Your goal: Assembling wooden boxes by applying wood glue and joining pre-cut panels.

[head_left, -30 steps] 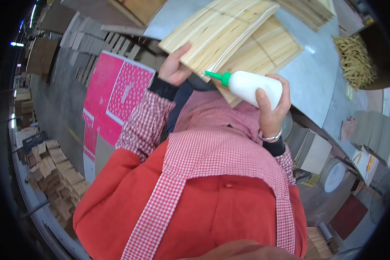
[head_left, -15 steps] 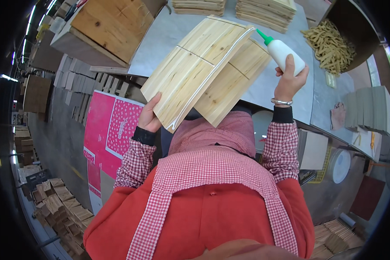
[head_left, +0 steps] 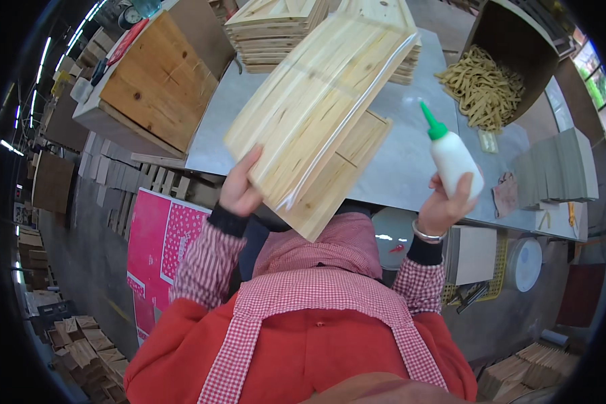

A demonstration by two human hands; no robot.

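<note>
My left hand grips the near left corner of a pale wooden panel, held tilted above the worktable. A bead of white glue runs along its right edge, thickest at the near corner. Beneath that edge shows a second wooden panel with a dark groove; whether the two are joined is hard to tell. My right hand is closed round a white squeeze bottle with a green nozzle. The nozzle points up and away, apart from the wood.
Stacked wooden panels stand at the back of the grey worktable. An overturned bin spills thin tan strips at the back right. Grey boards and a crumpled cloth lie on the right. A wooden box stands left.
The bottle has come away from the panel's far corner and moved down toward me, its nozzle now more upright. The panel has tilted, and my view has shifted slightly.
</note>
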